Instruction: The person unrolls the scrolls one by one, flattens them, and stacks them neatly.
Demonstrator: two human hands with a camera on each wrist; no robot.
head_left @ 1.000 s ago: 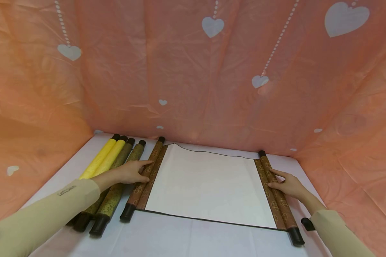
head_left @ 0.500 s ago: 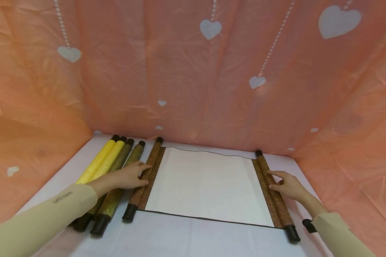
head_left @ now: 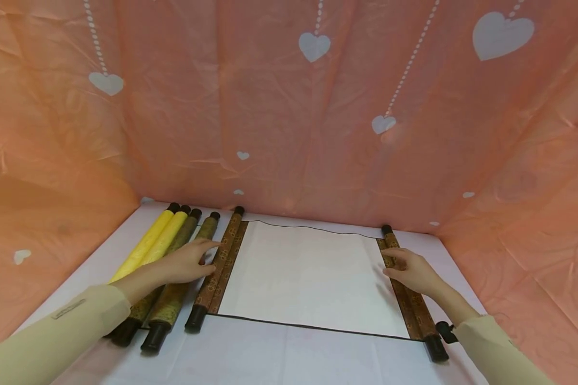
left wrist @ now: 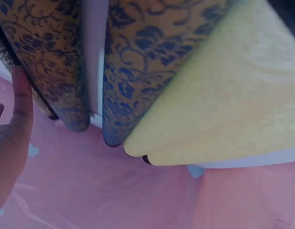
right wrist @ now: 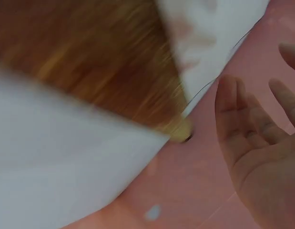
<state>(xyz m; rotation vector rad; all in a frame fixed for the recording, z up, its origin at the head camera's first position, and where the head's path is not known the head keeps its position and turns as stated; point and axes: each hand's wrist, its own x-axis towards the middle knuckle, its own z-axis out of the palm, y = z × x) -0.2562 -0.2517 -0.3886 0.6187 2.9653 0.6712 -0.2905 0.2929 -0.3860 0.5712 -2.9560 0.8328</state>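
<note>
A hanging scroll (head_left: 308, 278) lay unrolled across the middle of the white tabletop (head_left: 279, 358), its blank sheet reaching from near the back edge towards the front edge, with a brown patterned roller along each side. The left hand (head_left: 188, 262) rested with straight, relaxed fingers on the left roller (head_left: 217, 272), gripping nothing; the left wrist view showed only an extended finger beside patterned rolls. The right hand (head_left: 409, 270) was spread over the inner side of the right roller (head_left: 407, 291), fingertips pointing towards the sheet, and the right wrist view, though blurred, showed an open palm holding nothing. Against the left edge of the tabletop lay two yellow scrolls (head_left: 149, 243) and two olive scrolls (head_left: 178, 278), rolled up and touching side by side, just beside the left hand. By my judgement the work in hand was handling the two rollers of the open scroll, and doing it well would have called for even pressure from both palms, rollers kept parallel, and the sheet kept flat so the edges did not skew or crease.
</note>
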